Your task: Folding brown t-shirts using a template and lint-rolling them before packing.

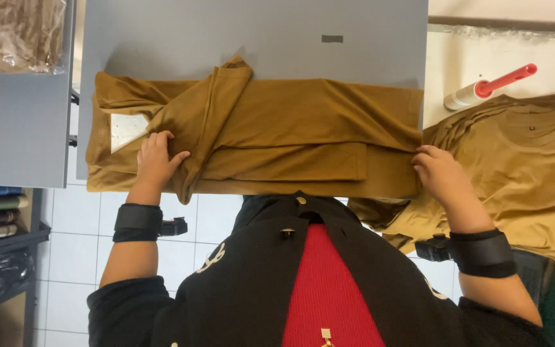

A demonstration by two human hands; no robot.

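While both hands rest on it, the folded mustard-brown garment point(303, 135) lies lengthwise across a grey bench point(258, 38), with its near edge at the bench's near edge. The left hand point(155, 160) lies palm down on the left portion of the garment, fingers spread and flat against the fabric, with the thumb set apart toward a sleeve fold point(207, 122) that runs diagonally just to the right of this hand. A white paper insert point(126, 130) shows just beyond the left hand's fingertips, partly covered by fabric. The right hand point(441, 173) sits at the garment's right end, with fingers curled at the fabric edge; whether it pinches the edge or only presses on it cannot be determined. Each wrist carries a black band, the left wrist band point(137, 222) and the right wrist band point(483, 252). To the right of the right hand, a stack of matching brown shirts point(528, 167) lies flat on a second surface, touching or nearly touching the garment's right end. Beyond that stack, well apart from the right hand, lies a lint roller with a red handle point(489, 87). To the left of the left hand stands another grey bench point(14, 128), with bagged brown goods point(14, 32) at its far end.
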